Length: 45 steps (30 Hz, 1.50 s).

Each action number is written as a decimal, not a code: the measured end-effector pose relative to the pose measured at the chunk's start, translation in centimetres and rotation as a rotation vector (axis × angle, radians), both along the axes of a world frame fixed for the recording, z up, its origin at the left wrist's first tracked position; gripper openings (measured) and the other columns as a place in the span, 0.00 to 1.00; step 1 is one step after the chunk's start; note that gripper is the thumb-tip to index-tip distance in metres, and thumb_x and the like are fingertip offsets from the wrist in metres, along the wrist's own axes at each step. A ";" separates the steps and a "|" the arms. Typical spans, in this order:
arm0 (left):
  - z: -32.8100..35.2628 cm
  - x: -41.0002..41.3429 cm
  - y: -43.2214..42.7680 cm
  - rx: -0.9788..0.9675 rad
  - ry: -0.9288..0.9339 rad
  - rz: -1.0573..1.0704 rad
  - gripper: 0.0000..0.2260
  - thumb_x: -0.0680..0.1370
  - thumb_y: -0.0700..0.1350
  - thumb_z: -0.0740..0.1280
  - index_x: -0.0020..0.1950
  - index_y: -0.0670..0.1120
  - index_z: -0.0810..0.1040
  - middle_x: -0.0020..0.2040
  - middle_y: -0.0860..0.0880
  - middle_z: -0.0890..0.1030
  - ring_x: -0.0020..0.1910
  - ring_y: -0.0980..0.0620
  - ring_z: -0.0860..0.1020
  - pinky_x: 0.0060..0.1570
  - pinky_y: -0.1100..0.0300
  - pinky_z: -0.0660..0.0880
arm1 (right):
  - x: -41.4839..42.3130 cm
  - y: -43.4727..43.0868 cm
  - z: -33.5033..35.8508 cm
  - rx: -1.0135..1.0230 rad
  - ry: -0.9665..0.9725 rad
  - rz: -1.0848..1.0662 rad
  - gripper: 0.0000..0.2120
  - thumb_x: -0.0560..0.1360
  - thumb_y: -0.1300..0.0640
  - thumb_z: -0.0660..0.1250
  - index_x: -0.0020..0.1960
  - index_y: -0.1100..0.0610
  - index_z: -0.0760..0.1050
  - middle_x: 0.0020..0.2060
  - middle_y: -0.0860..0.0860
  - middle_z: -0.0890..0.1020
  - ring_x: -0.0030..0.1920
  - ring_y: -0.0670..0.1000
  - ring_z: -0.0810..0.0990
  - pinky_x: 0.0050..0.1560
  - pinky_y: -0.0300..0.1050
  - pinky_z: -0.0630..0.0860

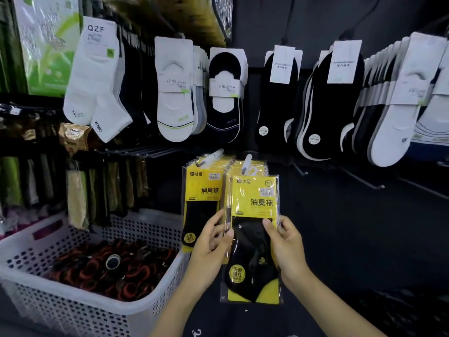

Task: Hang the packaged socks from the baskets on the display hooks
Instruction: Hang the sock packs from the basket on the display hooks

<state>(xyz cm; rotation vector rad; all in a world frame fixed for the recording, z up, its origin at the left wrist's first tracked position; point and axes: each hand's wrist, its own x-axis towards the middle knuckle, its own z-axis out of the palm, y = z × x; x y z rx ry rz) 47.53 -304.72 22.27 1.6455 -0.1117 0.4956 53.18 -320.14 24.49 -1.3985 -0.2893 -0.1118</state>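
Note:
A yellow pack with black socks (252,229) hangs at the front of a stack on a white-tipped display hook (247,164). My left hand (210,249) pinches its left edge and my right hand (284,244) pinches its right edge, thumbs on the front. A second stack of the same yellow packs (202,198) hangs on the hook (213,155) to the left, just behind my left fingers. A white perforated basket (29,242) at the lower left holds dark packaged socks with red-orange trim (109,266).
Rows of white and black socks (175,93) hang on hooks across the dark wall above. Bare hooks (364,182) stick out at the right. Green and beige packs (77,198) hang behind the basket at the left.

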 end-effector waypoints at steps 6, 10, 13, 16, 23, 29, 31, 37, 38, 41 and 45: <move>-1.2 2.8 -0.9 0.021 0.029 0.141 0.20 0.80 0.50 0.60 0.70 0.64 0.59 0.64 0.63 0.69 0.57 0.71 0.71 0.51 0.78 0.69 | 3.8 1.9 -0.5 -0.086 0.018 0.019 0.02 0.77 0.59 0.66 0.49 0.56 0.77 0.41 0.50 0.86 0.44 0.48 0.84 0.45 0.40 0.80; -1.3 6.4 -0.6 0.087 0.087 0.176 0.23 0.81 0.54 0.56 0.76 0.59 0.54 0.67 0.56 0.67 0.61 0.66 0.67 0.57 0.72 0.64 | 6.4 2.9 -1.4 -0.113 -0.014 0.009 0.05 0.78 0.58 0.65 0.52 0.54 0.79 0.45 0.45 0.85 0.45 0.38 0.83 0.42 0.30 0.76; -1.4 9.5 -0.2 0.138 0.086 0.215 0.24 0.80 0.57 0.54 0.76 0.59 0.52 0.69 0.52 0.65 0.66 0.58 0.66 0.62 0.64 0.64 | 8.7 3.5 -1.6 -0.080 -0.021 0.000 0.05 0.78 0.58 0.65 0.51 0.53 0.79 0.43 0.43 0.85 0.45 0.37 0.82 0.39 0.29 0.75; -1.4 12.3 -0.2 0.169 0.087 0.218 0.25 0.80 0.58 0.53 0.77 0.59 0.50 0.72 0.53 0.61 0.65 0.61 0.64 0.61 0.64 0.62 | 11.2 3.9 -1.6 -0.072 -0.041 -0.014 0.05 0.78 0.58 0.65 0.51 0.51 0.78 0.43 0.40 0.84 0.45 0.35 0.81 0.39 0.27 0.74; -1.7 17.3 -1.3 0.217 0.084 0.260 0.28 0.81 0.58 0.53 0.76 0.61 0.41 0.75 0.54 0.54 0.66 0.61 0.59 0.59 0.64 0.59 | 15.5 3.9 -1.5 -0.071 -0.062 -0.005 0.06 0.78 0.58 0.65 0.53 0.51 0.78 0.45 0.42 0.84 0.46 0.37 0.82 0.42 0.30 0.75; -3.2 16.3 -1.9 0.188 0.033 0.289 0.29 0.81 0.57 0.55 0.76 0.60 0.42 0.77 0.56 0.50 0.75 0.54 0.52 0.69 0.58 0.56 | 14.8 2.8 -2.4 -0.079 -0.065 0.057 0.06 0.77 0.57 0.66 0.53 0.50 0.78 0.44 0.41 0.84 0.47 0.35 0.82 0.41 0.27 0.75; -4.0 14.9 -2.0 0.177 0.063 0.288 0.28 0.81 0.56 0.56 0.77 0.57 0.46 0.77 0.54 0.50 0.75 0.55 0.52 0.71 0.58 0.55 | 13.8 1.7 -3.2 -0.113 -0.041 0.057 0.05 0.77 0.57 0.67 0.52 0.51 0.77 0.45 0.43 0.84 0.47 0.37 0.82 0.40 0.27 0.75; -6.0 10.4 -3.0 0.047 0.196 0.149 0.28 0.81 0.50 0.59 0.78 0.50 0.51 0.77 0.50 0.57 0.73 0.52 0.62 0.67 0.62 0.62 | 10.5 -1.0 -6.3 -0.165 0.084 0.015 0.03 0.77 0.68 0.64 0.47 0.64 0.77 0.43 0.59 0.83 0.40 0.51 0.82 0.37 0.34 0.79; -6.5 9.6 -3.3 0.017 0.222 0.144 0.27 0.81 0.48 0.59 0.78 0.48 0.52 0.76 0.50 0.60 0.71 0.52 0.65 0.64 0.64 0.64 | 9.8 -1.1 -7.0 -0.176 0.114 0.011 0.03 0.77 0.68 0.64 0.47 0.64 0.77 0.44 0.60 0.82 0.40 0.51 0.82 0.38 0.34 0.79; -9.1 6.8 -2.7 0.015 0.293 0.150 0.25 0.81 0.48 0.61 0.76 0.47 0.58 0.72 0.49 0.67 0.67 0.53 0.69 0.60 0.64 0.66 | 8.0 -2.0 -9.8 -0.205 0.199 0.023 0.03 0.76 0.65 0.67 0.46 0.60 0.77 0.44 0.58 0.82 0.43 0.51 0.81 0.42 0.37 0.79; -14.9 2.6 -0.7 0.048 0.495 0.122 0.21 0.80 0.47 0.62 0.72 0.44 0.66 0.68 0.45 0.72 0.60 0.54 0.72 0.56 0.65 0.69 | 5.4 -4.4 -13.9 -0.357 0.365 0.103 0.03 0.77 0.60 0.67 0.50 0.59 0.77 0.46 0.54 0.82 0.46 0.50 0.81 0.41 0.38 0.78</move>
